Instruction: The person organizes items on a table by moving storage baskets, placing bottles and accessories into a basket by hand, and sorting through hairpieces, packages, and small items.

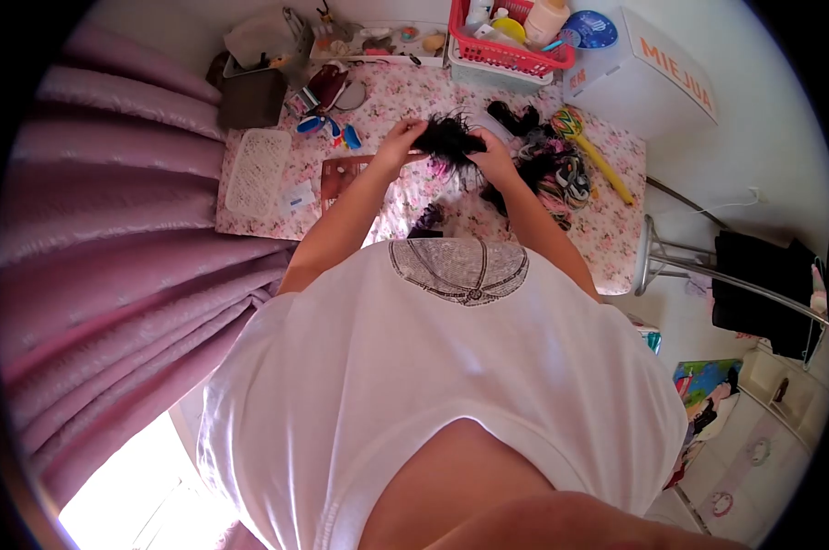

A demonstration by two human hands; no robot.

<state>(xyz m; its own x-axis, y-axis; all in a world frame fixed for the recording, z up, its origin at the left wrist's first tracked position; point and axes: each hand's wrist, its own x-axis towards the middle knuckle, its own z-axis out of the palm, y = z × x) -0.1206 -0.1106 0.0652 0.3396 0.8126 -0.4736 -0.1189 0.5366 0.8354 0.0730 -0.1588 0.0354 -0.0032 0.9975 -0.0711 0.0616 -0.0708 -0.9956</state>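
Observation:
Above the flowered tabletop (607, 240), a black fluffy, hair-like piece (448, 137) is stretched between my two hands. My left hand (403, 144) is closed on its left end, and my right hand (495, 161) grips the right end. Whether it is a hair tie or a hairpiece, I cannot tell. Beside my right hand lies a pile of dark and multicoloured bands (565, 174), with a black bunched item (515, 119) just behind. A small dark purple gathered item (426, 218) sits close to my shirt. Under my left forearm is a brown printed sheet (339, 176), partly covered.
A yellow stick with a multicoloured ball (607, 170) lies at the right. Behind stand a red basket (535, 57) of bottles and a white box (653, 78). At the left are a white openwork tray (258, 170), blue items (313, 124) and a pink curtain (121, 183).

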